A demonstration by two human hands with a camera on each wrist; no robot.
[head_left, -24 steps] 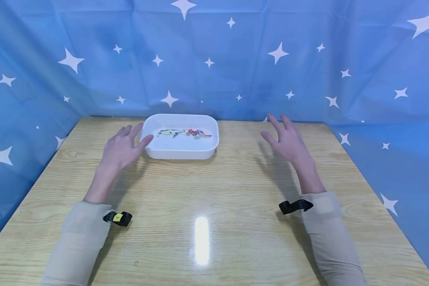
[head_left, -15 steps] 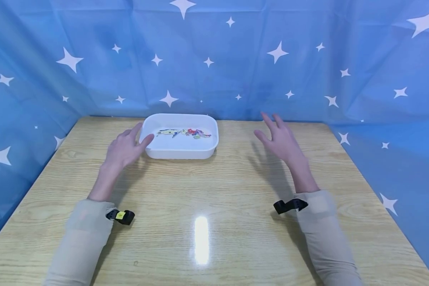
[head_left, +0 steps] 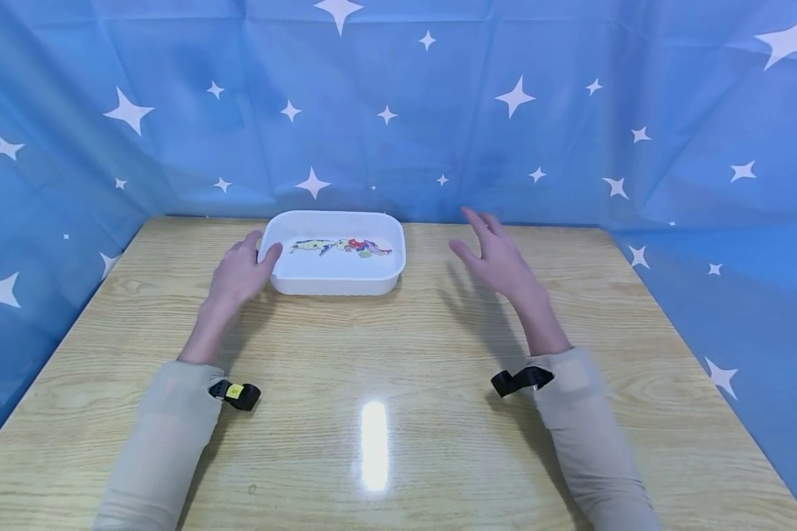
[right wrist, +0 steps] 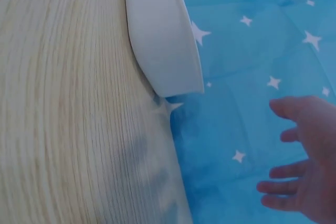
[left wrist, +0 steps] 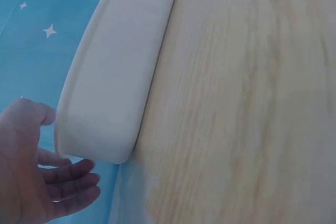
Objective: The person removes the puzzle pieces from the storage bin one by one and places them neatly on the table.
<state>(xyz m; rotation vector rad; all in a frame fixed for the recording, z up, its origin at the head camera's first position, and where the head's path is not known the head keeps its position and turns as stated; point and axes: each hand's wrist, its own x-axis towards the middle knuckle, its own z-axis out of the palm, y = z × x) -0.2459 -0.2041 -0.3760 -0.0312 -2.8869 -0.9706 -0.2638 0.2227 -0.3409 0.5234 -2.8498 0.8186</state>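
A white rectangular plastic tub stands near the table's back edge, left of centre. On its floor lies a flat multicoloured shape, yellowish at the left and red and purple at the right. My left hand is at the tub's left end, thumb over the rim and fingers along the outside. In the left wrist view those fingers are loosely bent around the tub's end wall. My right hand is in the air right of the tub, apart from it, fingers spread and holding nothing.
The tub stands on a light wood-grain table. A blue cloth with white stars hangs right behind the table and along both sides. Light reflects from the tabletop near the front middle.
My right hand has moved left towards the tub. My left hand has shifted slightly right, closer in against the tub's left end. The tub has stayed in place.
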